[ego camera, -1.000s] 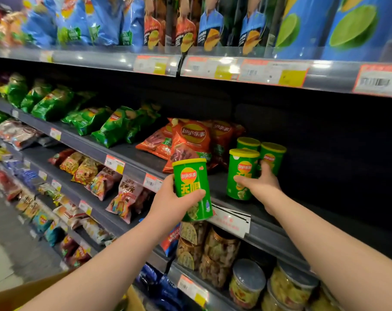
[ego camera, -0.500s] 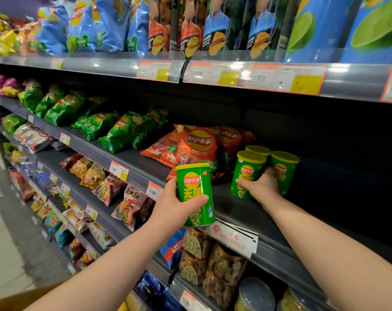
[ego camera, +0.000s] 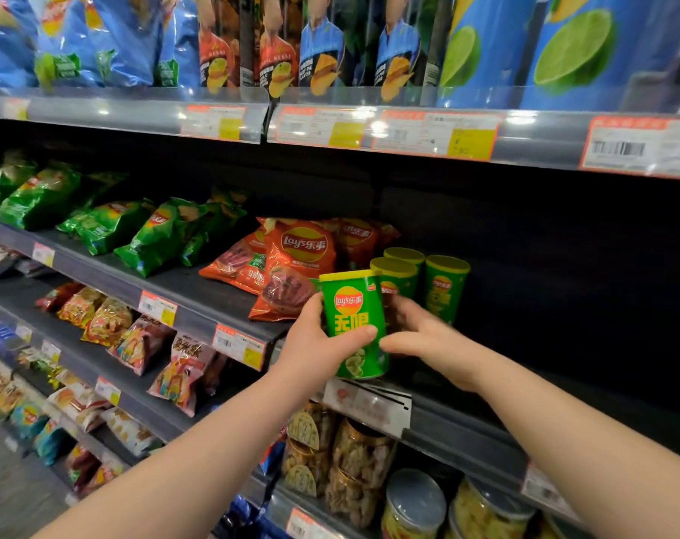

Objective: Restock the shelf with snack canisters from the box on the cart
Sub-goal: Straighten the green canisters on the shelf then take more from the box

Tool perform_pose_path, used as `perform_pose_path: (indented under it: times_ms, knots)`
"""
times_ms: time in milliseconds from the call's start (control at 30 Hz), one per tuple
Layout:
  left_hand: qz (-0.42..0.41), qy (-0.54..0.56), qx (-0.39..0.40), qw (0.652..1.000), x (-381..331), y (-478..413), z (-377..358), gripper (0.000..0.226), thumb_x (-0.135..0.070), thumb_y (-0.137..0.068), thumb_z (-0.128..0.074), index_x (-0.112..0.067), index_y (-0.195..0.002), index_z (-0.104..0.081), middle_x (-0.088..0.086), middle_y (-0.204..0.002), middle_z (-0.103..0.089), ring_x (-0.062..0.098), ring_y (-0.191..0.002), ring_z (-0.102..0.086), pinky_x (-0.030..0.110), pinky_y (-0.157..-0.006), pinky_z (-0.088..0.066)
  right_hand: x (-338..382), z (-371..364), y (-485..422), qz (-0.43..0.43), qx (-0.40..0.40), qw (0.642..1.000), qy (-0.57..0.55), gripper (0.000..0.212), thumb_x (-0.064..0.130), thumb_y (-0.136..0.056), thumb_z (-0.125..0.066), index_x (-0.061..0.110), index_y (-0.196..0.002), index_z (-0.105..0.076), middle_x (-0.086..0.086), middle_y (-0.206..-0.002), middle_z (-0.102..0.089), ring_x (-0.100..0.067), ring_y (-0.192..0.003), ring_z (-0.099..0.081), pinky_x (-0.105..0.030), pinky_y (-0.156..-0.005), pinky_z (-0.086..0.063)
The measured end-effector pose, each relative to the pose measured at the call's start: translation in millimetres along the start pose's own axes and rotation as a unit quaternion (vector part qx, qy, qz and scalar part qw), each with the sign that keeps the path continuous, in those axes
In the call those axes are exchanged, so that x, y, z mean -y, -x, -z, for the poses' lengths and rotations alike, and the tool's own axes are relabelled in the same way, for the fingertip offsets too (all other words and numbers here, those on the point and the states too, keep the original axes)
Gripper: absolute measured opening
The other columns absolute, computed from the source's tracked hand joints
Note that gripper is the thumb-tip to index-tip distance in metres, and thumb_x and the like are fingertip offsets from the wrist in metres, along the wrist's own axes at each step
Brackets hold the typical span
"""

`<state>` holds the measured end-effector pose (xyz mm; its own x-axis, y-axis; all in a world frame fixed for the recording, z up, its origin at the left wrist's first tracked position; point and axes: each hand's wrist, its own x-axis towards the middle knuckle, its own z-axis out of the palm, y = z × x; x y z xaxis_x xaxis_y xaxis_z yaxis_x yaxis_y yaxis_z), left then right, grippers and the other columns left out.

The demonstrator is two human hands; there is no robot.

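Observation:
A green snack canister (ego camera: 353,320) with a yellow lid is upright in my left hand (ego camera: 315,344), just above the front edge of the middle shelf (ego camera: 467,433). My right hand (ego camera: 424,336) is right beside it with fingers spread, thumb and fingertips against the canister's right side. Three matching green canisters (ego camera: 445,289) stand together on the shelf directly behind the held one. The box and the cart are out of view.
Red chip bags (ego camera: 291,266) lie just left of the canisters, with green bags (ego camera: 155,235) further left. The shelf to the right of the canisters is dark and bare. Tall blue canisters (ego camera: 564,48) fill the shelf above, and clear jars (ego camera: 354,468) the shelf below.
My right hand has let go of the front shelf canister and come back to the held one. My left hand has carried its canister right and in, up to the shelf.

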<state>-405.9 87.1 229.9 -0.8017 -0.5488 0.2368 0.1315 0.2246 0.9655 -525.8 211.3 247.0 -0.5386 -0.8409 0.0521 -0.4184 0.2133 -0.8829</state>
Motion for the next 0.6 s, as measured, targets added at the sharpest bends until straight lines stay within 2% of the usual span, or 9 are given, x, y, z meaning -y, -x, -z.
perform_pose_path:
  times_ms: [100, 200, 267, 300, 333, 400, 467, 533, 600]
  knots:
    - [-0.011, 0.002, 0.029, 1.000, -2, -5, -13, 0.044, -0.027, -0.078, -0.076, -0.037, -0.113, -0.051, -0.007, -0.109, -0.066, 0.012, -0.099, -0.064, 0.042, -0.092, -0.052, -4, 1, 8, -0.017, -0.052, 0.998, 0.044, 0.106, 0.048, -0.063, -0.078, 0.028, -0.148, -0.019, 0.004, -0.147, -0.037, -0.013, -0.131, -0.041, -0.038, -0.107, -0.041]
    - [-0.005, -0.030, 0.080, 0.996, 2, -8, -26, 0.070, -0.038, -0.082, -0.071, -0.033, -0.141, -0.035, -0.010, -0.124, -0.059, 0.009, -0.111, -0.057, 0.037, -0.099, -0.047, -10, 13, 18, -0.052, -0.118, 0.987, 0.097, 0.118, 0.055, -0.053, -0.080, 0.025, -0.150, -0.019, 0.000, -0.152, -0.032, -0.018, -0.137, -0.035, -0.041, -0.110, -0.037]
    - [-0.017, -0.111, 0.102, 0.988, 6, -10, -31, 0.077, -0.043, -0.085, -0.064, -0.031, -0.149, -0.022, -0.011, -0.135, -0.046, 0.009, -0.123, -0.046, 0.033, -0.103, -0.042, -17, 21, 24, -0.079, -0.147, 0.980, 0.107, 0.120, 0.057, -0.046, -0.079, 0.025, -0.148, -0.023, -0.001, -0.150, -0.036, -0.019, -0.135, -0.038, -0.041, -0.109, -0.038]
    - [-0.029, -0.185, 0.103, 0.977, 10, -13, -31, 0.077, -0.048, -0.085, -0.062, -0.029, -0.149, -0.024, -0.010, -0.137, -0.042, 0.011, -0.127, -0.043, 0.033, -0.104, -0.040, -20, 25, 26, -0.087, -0.171, 0.976, 0.098, 0.114, 0.051, -0.052, -0.082, 0.024, -0.147, -0.026, -0.002, -0.149, -0.038, -0.019, -0.132, -0.041, -0.039, -0.108, -0.039]
    - [-0.045, -0.287, 0.109, 0.951, 14, -15, -30, 0.074, -0.054, -0.084, -0.058, -0.027, -0.146, -0.030, -0.005, -0.139, -0.043, 0.015, -0.128, -0.042, 0.035, -0.105, -0.039, -23, 28, 27, -0.092, -0.196, 0.972, 0.088, 0.104, 0.040, -0.061, -0.084, 0.021, -0.146, -0.028, -0.003, -0.146, -0.041, -0.019, -0.129, -0.045, -0.035, -0.106, -0.040]
    - [-0.063, -0.500, 0.144, 0.852, 21, -16, -26, 0.074, -0.071, -0.083, -0.040, -0.024, -0.139, -0.042, 0.004, -0.139, -0.046, 0.024, -0.128, -0.043, 0.038, -0.105, -0.036, -30, 34, 28, -0.100, -0.231, 0.965, 0.074, 0.085, 0.020, -0.071, -0.081, 0.015, -0.141, -0.033, -0.005, -0.140, -0.048, -0.017, -0.117, -0.051, -0.028, -0.095, -0.042]
    - [-0.082, -0.589, 0.177, 0.784, 29, -15, -24, 0.094, -0.082, -0.070, -0.007, -0.026, -0.138, -0.044, 0.005, -0.141, -0.044, 0.026, -0.128, -0.039, 0.039, -0.103, -0.031, -35, 39, 26, -0.107, -0.244, 0.962, 0.054, 0.079, 0.010, -0.073, -0.079, 0.011, -0.137, -0.034, -0.008, -0.135, -0.051, -0.013, -0.105, -0.050, -0.026, -0.087, -0.040]
    - [-0.094, -0.597, 0.179, 0.777, 35, -15, -23, 0.099, -0.079, -0.066, 0.003, -0.029, -0.139, -0.042, 0.003, -0.143, -0.042, 0.026, -0.129, -0.036, 0.039, -0.103, -0.028, -38, 40, 22, -0.110, -0.247, 0.961, 0.049, 0.080, 0.006, -0.073, -0.079, 0.009, -0.138, -0.032, -0.009, -0.134, -0.051, -0.013, -0.104, -0.048, -0.025, -0.086, -0.038]
    - [-0.096, -0.600, 0.173, 0.775, 37, -18, -22, 0.086, -0.075, -0.076, -0.006, -0.029, -0.140, -0.041, 0.003, -0.144, -0.040, 0.026, -0.130, -0.035, 0.039, -0.103, -0.027, -40, 41, 17, -0.110, -0.262, 0.957, 0.057, 0.081, 0.007, -0.073, -0.079, 0.009, -0.139, -0.032, -0.009, -0.135, -0.051, -0.017, -0.111, -0.050, -0.025, -0.087, -0.037]
